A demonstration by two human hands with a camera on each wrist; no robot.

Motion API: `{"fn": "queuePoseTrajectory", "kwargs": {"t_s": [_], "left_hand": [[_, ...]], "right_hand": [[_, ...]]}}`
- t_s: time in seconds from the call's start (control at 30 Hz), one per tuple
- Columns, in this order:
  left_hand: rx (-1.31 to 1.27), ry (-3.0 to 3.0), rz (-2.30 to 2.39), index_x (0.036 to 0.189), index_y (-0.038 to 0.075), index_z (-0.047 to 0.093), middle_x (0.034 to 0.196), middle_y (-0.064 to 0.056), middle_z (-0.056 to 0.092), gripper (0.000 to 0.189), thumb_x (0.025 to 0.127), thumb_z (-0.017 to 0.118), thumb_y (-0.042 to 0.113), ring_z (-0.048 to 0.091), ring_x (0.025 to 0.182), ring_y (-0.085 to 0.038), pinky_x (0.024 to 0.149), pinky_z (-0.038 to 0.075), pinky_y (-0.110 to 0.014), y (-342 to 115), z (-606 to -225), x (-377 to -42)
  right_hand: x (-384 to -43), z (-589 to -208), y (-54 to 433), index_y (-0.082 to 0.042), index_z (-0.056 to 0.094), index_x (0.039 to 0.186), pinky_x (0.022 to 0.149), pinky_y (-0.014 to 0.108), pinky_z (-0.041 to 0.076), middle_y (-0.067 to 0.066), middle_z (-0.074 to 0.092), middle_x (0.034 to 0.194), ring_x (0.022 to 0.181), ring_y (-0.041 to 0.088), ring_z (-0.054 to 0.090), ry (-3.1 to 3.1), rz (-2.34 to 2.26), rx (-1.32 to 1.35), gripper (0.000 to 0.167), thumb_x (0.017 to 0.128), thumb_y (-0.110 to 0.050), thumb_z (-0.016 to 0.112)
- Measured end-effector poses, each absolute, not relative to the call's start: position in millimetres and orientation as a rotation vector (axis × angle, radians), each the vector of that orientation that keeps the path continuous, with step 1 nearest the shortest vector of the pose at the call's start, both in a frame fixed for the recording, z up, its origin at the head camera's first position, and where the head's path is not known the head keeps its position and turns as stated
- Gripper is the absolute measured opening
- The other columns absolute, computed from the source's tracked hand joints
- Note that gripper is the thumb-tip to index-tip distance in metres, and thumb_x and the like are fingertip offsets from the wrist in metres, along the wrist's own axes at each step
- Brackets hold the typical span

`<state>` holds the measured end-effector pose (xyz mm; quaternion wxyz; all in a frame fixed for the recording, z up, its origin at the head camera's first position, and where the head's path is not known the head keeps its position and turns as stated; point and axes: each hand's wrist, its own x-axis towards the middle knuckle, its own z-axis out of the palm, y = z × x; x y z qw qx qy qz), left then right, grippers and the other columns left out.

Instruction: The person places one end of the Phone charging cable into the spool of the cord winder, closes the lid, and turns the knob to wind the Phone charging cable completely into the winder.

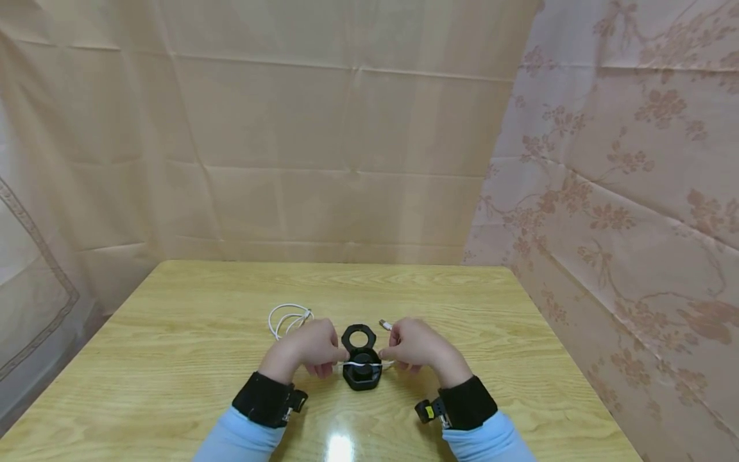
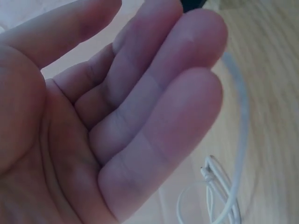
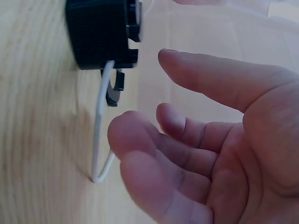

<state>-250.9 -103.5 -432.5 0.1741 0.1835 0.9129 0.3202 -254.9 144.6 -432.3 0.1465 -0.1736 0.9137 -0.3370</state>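
Observation:
A black octagonal cable case (image 1: pixel 362 378) lies on the table with its ring-shaped lid (image 1: pixel 358 336) raised on the far side. A white USB cable (image 1: pixel 362 364) runs across it and out at both sides. My left hand (image 1: pixel 310 346) is at the case's left, fingers loosely bent and thumb apart in the left wrist view; whether it touches the case is hidden. To the right, my right hand (image 1: pixel 418 345) has its thumb and fingers spread, with a gap to the case (image 3: pixel 100 35) in the right wrist view. The USB plug (image 1: pixel 385 325) pokes out beyond it.
A loose coil of the white cable (image 1: pixel 290 315) lies beyond the left hand. The wooden table (image 1: pixel 173 333) ends at a beige curtain (image 1: pixel 323 160) behind and a floral curtain (image 1: pixel 612 192) on the right.

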Motion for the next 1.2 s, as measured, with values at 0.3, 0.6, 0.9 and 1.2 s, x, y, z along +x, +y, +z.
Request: {"fn": "queuePoseTrajectory", "kwargs": {"t_s": [0.3,0.6,0.9,1.2], "left_hand": [[0.492,2.568,0.879,0.07,0.0,0.068,0.057,-0.005,0.067,0.029,0.092,0.074,0.019,0.068,0.052,-0.021,0.049,0.056,-0.036,-100,-441,-252],[0.464,2.583,0.869,0.069,0.002,0.068,0.057,-0.004,0.066,0.029,0.091,0.076,0.019,0.067,0.052,-0.02,0.048,0.056,-0.035,-98,-443,-252],[0.467,2.616,0.843,0.066,0.004,0.066,0.057,-0.004,0.065,0.026,0.09,0.074,0.013,0.066,0.05,-0.019,0.046,0.054,-0.032,-91,-442,-249],[0.464,2.615,0.813,0.063,0.005,0.065,0.055,-0.004,0.065,0.026,0.088,0.073,0.01,0.065,0.049,-0.018,0.045,0.054,-0.032,-90,-450,-251]], "right_hand": [[-253,-439,137,-0.009,0.063,0.077,0.044,0.032,0.053,0.01,0.066,0.069,0.056,0.023,0.064,2.623,-0.887,-0.456,0.023,0.089,-0.019,0.079],[-252,-443,132,-0.007,0.063,0.077,0.044,0.033,0.053,0.009,0.066,0.066,0.053,0.021,0.063,2.616,-0.875,-0.439,0.021,0.089,-0.016,0.078],[-253,-448,132,-0.005,0.065,0.076,0.041,0.032,0.051,0.009,0.067,0.064,0.049,0.021,0.061,2.596,-0.899,-0.397,0.021,0.089,-0.017,0.077],[-254,-453,130,-0.004,0.066,0.073,0.042,0.033,0.052,0.008,0.067,0.061,0.048,0.022,0.064,2.604,-0.899,-0.402,0.021,0.087,-0.017,0.076]]}}
